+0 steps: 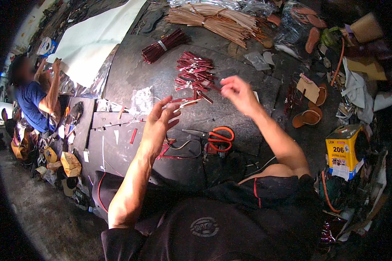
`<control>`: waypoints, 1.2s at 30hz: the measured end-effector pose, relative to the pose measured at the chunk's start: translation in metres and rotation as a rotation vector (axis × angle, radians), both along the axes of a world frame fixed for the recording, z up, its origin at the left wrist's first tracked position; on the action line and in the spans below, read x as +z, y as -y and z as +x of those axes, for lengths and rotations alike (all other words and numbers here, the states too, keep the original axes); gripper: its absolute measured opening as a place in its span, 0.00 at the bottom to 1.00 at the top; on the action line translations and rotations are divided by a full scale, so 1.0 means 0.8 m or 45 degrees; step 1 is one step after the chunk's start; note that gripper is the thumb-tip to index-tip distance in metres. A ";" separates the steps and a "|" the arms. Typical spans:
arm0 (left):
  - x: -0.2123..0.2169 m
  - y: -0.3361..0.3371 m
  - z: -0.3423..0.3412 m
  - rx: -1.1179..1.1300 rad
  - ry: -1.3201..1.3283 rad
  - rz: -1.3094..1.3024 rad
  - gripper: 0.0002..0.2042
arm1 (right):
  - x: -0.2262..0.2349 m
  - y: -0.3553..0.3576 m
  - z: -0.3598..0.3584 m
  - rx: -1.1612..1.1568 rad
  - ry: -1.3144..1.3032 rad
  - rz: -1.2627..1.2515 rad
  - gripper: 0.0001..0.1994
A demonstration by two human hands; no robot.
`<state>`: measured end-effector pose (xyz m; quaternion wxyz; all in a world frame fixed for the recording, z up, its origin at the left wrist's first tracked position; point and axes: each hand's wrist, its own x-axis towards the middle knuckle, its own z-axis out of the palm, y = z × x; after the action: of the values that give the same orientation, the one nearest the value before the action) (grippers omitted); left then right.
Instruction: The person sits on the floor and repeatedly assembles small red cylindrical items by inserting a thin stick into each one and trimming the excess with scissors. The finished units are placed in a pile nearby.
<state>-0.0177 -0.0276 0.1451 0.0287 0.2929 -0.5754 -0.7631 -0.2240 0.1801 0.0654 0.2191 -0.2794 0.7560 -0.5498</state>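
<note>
Two hands: both raised over the dark table (170,82), well apart from each other.
Left hand (157,119): fingers spread and loosely curled, palm turned away; whether the glossy dark red strip (184,102) at its fingertips is truly pinched, I cannot tell.
Strip axis: long axis runs roughly parallel to the table's near edge, one end at the left fingertips, the other pointing toward the right side.
Right hand (237,92): fingers drawn together near the right side of the pile; what they grip is too small to tell.
Pile of cut dark red strips (195,73): near the table's middle, strips crossing at many angles; too many and too tangled to count.
Tied bundle of dark red strips (164,45): one, toward the far edge, lying diagonally.
Tan strip bundles (217,19): at the far edge, number unclear.
Orange-handled scissors (218,139): one pair, near edge, handles toward the right.
Yellow tin (345,150): one, off the right edge.
Brown sandal soles (308,116): two, right side.
Person in blue (32,100): one, beyond the left edge.
</note>
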 end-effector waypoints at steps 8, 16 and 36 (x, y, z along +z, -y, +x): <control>-0.011 0.003 0.030 -0.563 0.126 -0.402 0.20 | -0.139 -0.087 -0.173 -0.334 -0.589 0.826 0.13; -0.039 0.017 0.061 -0.541 0.212 -0.455 0.20 | -0.131 0.046 -0.038 0.148 -0.565 0.275 0.12; -0.060 0.031 0.046 -0.556 0.378 -0.444 0.23 | -0.090 0.080 0.059 0.326 -1.085 0.059 0.21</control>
<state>0.0191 -0.0525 0.0968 -0.1703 0.2615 -0.7448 -0.5899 -0.1768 0.1158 -0.0066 -0.0395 -0.5674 0.7502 -0.3371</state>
